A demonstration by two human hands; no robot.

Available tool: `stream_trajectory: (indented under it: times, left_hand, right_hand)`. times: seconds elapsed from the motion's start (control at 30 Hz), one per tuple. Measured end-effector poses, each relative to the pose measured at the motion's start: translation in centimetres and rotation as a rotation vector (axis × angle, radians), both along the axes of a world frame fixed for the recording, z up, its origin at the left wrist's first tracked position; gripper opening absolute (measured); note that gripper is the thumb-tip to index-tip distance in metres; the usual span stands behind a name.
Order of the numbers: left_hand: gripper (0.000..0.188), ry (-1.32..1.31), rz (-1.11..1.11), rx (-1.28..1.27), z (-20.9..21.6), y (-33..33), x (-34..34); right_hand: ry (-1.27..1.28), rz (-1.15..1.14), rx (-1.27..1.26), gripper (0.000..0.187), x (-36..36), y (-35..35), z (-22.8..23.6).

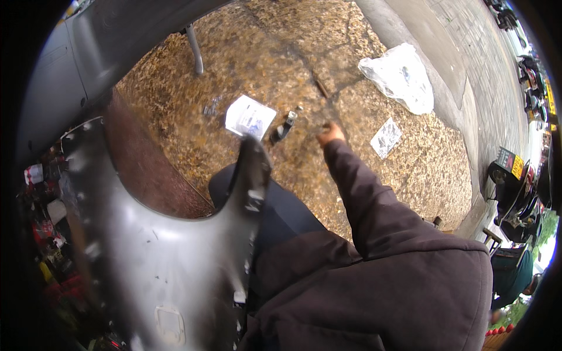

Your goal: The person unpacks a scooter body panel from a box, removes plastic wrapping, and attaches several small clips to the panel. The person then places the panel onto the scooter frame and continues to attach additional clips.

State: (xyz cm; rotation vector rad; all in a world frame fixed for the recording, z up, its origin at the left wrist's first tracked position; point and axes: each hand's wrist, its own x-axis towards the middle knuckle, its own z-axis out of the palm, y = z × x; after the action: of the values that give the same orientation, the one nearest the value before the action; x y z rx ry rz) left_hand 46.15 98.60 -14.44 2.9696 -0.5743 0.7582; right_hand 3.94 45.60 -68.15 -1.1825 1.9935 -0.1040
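My right hand (332,136), in a dark brown sleeve, reaches down over the brown speckled ground. Its fingers look curled together, and a small dark spot shows at their tips; what they hold, if anything, is too small to make out. To the left of this hand lies a small black part with a metal end (285,126). Beside that part is a white printed packet (250,116). A large silver curved body panel, like a car fender (175,251), stands close on my left, its pointed tip rising near the packet. My left hand is out of sight.
A white plastic bag (404,79) and a small clear packet (386,137) lie to the right. A thin rod (322,89) rests beyond my hand. A grey vehicle body (52,76) fills the upper left. Parked motorbikes (510,181) and a person (510,272) are at far right.
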Motion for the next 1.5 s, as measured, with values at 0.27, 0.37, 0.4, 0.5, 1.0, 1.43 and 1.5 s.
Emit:
stream_trajectory:
  times: [0.27,0.37,0.4,0.5,1.0,1.43,1.5]
  left_hand:
    - [0.046,0.126,0.053,-0.055,3.1,2.6,-2.2]
    - [0.042,0.084,0.085,-0.056,4.0,2.9,-3.5]
    - [0.04,0.105,0.073,-0.064,4.3,3.0,-3.9]
    - [0.038,0.105,0.089,-0.091,4.8,3.5,-5.1]
    - [0.038,0.112,0.214,-0.048,5.1,8.3,-6.9]
    - [0.036,0.121,0.186,-0.065,3.9,9.3,-4.8]
    - [0.035,0.118,0.172,-0.036,3.8,8.6,-4.5]
  right_hand:
    - [-0.1,0.365,-0.33,0.035,11.9,-10.3,2.7]
    - [-0.239,0.547,-0.336,0.038,19.6,-10.8,3.2]
    - [-0.315,0.635,-0.404,0.038,21.8,-10.8,3.3]
    - [-0.271,0.77,-0.47,0.043,27.5,-11.0,2.7]
    - [-0.03,1.042,-0.483,0.028,32.1,-10.7,-1.5]
    - [-0.697,0.434,0.156,0.027,31.8,-10.8,0.4]
    - [-0.299,0.727,-0.304,0.028,33.1,-9.0,-0.9]
